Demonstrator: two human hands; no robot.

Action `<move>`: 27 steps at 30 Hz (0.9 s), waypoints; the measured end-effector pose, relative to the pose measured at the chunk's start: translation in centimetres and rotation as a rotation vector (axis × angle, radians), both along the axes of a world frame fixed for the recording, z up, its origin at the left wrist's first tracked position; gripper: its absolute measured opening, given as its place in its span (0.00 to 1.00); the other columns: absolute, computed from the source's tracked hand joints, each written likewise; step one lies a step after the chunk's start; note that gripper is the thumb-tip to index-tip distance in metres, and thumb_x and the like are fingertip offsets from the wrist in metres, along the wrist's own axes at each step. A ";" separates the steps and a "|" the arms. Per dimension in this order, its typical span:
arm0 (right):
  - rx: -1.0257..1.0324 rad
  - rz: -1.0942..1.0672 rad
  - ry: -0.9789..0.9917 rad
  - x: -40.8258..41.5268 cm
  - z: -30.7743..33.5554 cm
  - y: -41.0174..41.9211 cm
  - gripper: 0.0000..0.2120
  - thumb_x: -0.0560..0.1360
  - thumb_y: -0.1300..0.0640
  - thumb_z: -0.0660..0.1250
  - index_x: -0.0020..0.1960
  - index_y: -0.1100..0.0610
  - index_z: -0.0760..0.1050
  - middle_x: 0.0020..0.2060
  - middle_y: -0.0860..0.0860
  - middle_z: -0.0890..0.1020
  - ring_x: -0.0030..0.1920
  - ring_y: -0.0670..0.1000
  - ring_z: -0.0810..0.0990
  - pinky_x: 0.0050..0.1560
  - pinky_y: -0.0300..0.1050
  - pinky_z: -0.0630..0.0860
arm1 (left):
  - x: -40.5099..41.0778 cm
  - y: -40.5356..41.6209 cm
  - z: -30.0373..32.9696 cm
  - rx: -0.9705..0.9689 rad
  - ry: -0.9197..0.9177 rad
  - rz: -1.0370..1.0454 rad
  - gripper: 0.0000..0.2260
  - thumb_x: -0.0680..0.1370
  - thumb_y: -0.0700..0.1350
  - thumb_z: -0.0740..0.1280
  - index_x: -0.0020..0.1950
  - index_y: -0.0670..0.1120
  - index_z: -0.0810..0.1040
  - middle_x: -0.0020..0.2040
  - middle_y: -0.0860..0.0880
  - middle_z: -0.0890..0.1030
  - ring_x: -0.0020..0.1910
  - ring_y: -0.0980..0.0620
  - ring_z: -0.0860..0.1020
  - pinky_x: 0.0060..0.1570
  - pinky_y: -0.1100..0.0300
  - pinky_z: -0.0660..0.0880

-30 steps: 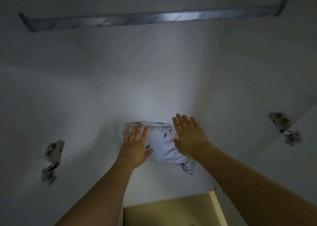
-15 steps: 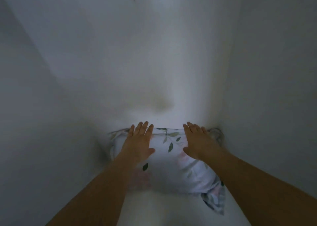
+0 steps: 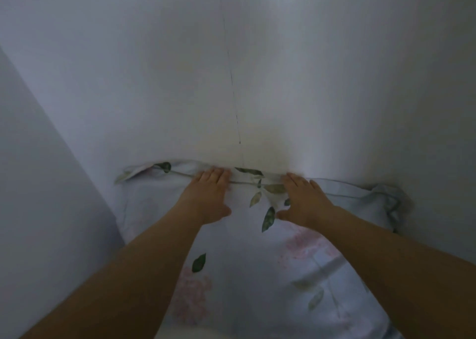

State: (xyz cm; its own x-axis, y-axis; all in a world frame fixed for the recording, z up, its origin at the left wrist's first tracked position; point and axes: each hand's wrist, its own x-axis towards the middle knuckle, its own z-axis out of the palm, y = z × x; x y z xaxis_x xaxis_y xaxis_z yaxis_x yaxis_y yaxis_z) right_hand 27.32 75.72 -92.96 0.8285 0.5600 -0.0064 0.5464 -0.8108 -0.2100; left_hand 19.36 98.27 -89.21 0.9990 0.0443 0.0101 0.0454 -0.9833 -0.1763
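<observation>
Left hand (image 3: 206, 197) and right hand (image 3: 304, 199) press flat on a floral pillow (image 3: 244, 248), fingers (image 3: 216, 174) straight and close together. In the past second it has slid deeper into the cupboard. Its far edge now bunches against the back wall (image 3: 231, 81), so stowing looks nearly done.

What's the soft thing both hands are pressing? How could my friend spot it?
Find the plain white wall at the back. Against its foot lies a pillow, the left hand and right hand flat on top. Nothing else here has green leaves and pink flowers.
</observation>
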 end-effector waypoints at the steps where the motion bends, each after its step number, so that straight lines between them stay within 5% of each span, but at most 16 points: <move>1: 0.010 0.015 -0.003 0.7 -0.6 0.6 0.49 0.71 0.37 0.66 0.78 0.56 0.44 0.78 0.53 0.52 0.77 0.53 0.51 0.77 0.54 0.45 | 0.6 0.1 -0.5 0.023 -0.012 -0.003 0.44 0.73 0.61 0.66 0.78 0.45 0.47 0.76 0.43 0.60 0.75 0.44 0.57 0.75 0.52 0.49; 4: 0.007 0.033 -0.026 1.8 -2.3 1.9 0.46 0.69 0.35 0.67 0.77 0.56 0.51 0.75 0.53 0.62 0.75 0.53 0.59 0.76 0.55 0.46 | 2.0 0.2 -0.9 0.086 0.009 0.015 0.41 0.69 0.64 0.68 0.74 0.44 0.59 0.67 0.42 0.73 0.66 0.42 0.69 0.67 0.51 0.63; 8: -0.093 0.069 -0.045 1.5 -4.0 3.1 0.40 0.65 0.32 0.68 0.69 0.54 0.66 0.68 0.57 0.68 0.70 0.57 0.64 0.72 0.54 0.57 | 1.8 0.3 -1.0 0.164 0.150 -0.019 0.32 0.65 0.68 0.70 0.60 0.47 0.76 0.59 0.44 0.75 0.60 0.43 0.71 0.57 0.53 0.69; 12: -0.145 0.165 0.020 -0.9 -4.1 3.4 0.41 0.61 0.29 0.69 0.65 0.54 0.69 0.62 0.54 0.75 0.63 0.56 0.73 0.64 0.51 0.69 | -0.6 0.2 -1.5 0.015 0.251 0.030 0.35 0.63 0.63 0.75 0.63 0.47 0.69 0.61 0.43 0.76 0.59 0.42 0.75 0.54 0.54 0.71; 15: -0.156 0.217 0.072 -3.6 -3.1 3.5 0.28 0.71 0.38 0.66 0.65 0.53 0.71 0.62 0.53 0.78 0.62 0.55 0.77 0.60 0.48 0.73 | -3.6 -0.2 -1.5 -0.066 0.344 0.134 0.42 0.62 0.59 0.77 0.69 0.48 0.61 0.63 0.44 0.77 0.60 0.42 0.77 0.56 0.51 0.74; 18: -0.142 0.244 -0.007 -7.3 -0.7 3.3 0.16 0.76 0.48 0.62 0.61 0.53 0.73 0.60 0.52 0.79 0.60 0.54 0.78 0.56 0.46 0.74 | -7.2 -1.1 -1.2 -0.039 0.297 0.125 0.30 0.67 0.55 0.74 0.66 0.49 0.69 0.62 0.45 0.78 0.59 0.43 0.77 0.57 0.50 0.74; 21: -0.167 0.259 -0.010 -11.8 2.8 3.0 0.15 0.74 0.53 0.64 0.61 0.52 0.75 0.59 0.53 0.80 0.60 0.56 0.78 0.56 0.48 0.75 | -11.3 -1.8 0.6 -0.025 0.272 0.119 0.17 0.74 0.54 0.67 0.60 0.49 0.77 0.59 0.45 0.81 0.57 0.43 0.79 0.56 0.53 0.75; 27: -0.108 0.215 0.156 -20.9 13.1 -0.5 0.13 0.74 0.56 0.66 0.58 0.53 0.75 0.59 0.54 0.80 0.59 0.57 0.78 0.58 0.48 0.73 | -19.9 -4.3 10.3 -0.121 0.377 0.141 0.14 0.75 0.55 0.64 0.49 0.46 0.81 0.50 0.45 0.83 0.49 0.45 0.81 0.49 0.56 0.75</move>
